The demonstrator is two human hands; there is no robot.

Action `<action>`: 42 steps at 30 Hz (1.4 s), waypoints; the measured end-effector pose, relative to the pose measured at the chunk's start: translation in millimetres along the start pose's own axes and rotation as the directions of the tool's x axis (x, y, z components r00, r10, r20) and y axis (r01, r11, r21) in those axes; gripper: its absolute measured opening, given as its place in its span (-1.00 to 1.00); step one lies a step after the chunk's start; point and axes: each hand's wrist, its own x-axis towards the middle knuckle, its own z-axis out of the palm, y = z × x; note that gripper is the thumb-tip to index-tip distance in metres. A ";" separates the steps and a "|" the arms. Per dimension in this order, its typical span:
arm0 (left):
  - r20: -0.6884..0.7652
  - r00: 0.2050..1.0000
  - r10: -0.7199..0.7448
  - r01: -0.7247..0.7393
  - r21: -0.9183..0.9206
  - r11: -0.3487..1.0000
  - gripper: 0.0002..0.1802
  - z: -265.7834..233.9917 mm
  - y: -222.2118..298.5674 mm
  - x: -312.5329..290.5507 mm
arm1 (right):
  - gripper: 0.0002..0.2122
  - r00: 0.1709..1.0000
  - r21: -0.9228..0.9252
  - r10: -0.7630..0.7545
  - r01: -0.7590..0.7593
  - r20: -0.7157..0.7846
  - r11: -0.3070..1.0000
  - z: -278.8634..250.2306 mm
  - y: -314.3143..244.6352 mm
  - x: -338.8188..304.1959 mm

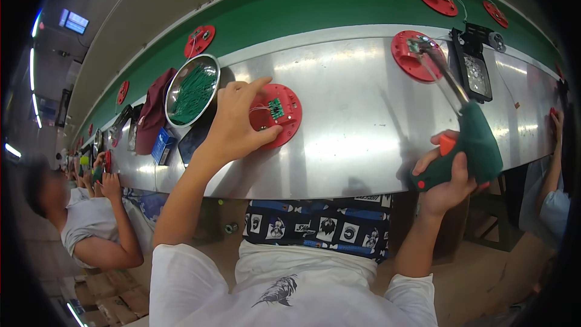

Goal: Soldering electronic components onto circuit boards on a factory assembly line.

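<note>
My left hand [236, 118] is around the left side of a red round disc [290, 112], thumb over its face and index finger at its upper edge. The disc carries a small green circuit board [276, 109] and pale wires. In my right hand [448, 184] is a green pistol-shaped soldering gun [478, 145] with an orange trigger and long metal nozzle. Its nozzle reaches up and left to a second red disc [407, 54], lying at the steel table's far edge. The tip overlaps that disc's board; whether they touch, I cannot tell.
A steel bowl [218, 79] of thin green pieces stands left of my left hand, beside a maroon cap [156, 112] and blue box [162, 145]. A black stand [475, 69] is at right. More red discs [200, 40] lie on the green strip [339, 6]. People sit on both sides.
</note>
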 end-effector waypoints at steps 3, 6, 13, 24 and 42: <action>0.022 1.000 0.008 -0.008 -0.020 1.000 -0.16 2.9 -6.7 16.3 | -0.61 0.990 -0.015 -0.127 0.127 -0.058 0.992 -11.1 -0.5 3.3; 0.000 1.000 0.021 -0.021 -0.002 1.000 -0.15 4.4 -3.9 68.6 | -0.60 0.985 0.029 -0.105 0.110 -0.140 0.994 -22.0 -1.8 10.9; -0.012 0.994 0.113 -0.110 0.142 0.984 -0.18 41.7 -4.7 199.2 | -0.62 0.948 0.119 0.039 -0.002 -0.316 0.993 -30.7 4.2 6.1; 0.250 0.965 -0.085 -0.013 0.367 0.930 -0.10 131.8 35.3 407.7 | -0.58 0.871 0.144 0.039 0.037 -0.490 0.989 -29.0 7.2 3.5; 0.091 0.847 0.524 -0.501 -0.191 0.844 -0.75 162.2 109.8 415.9 | -0.65 0.786 0.103 0.092 -0.036 -0.612 0.994 -23.8 -0.8 21.5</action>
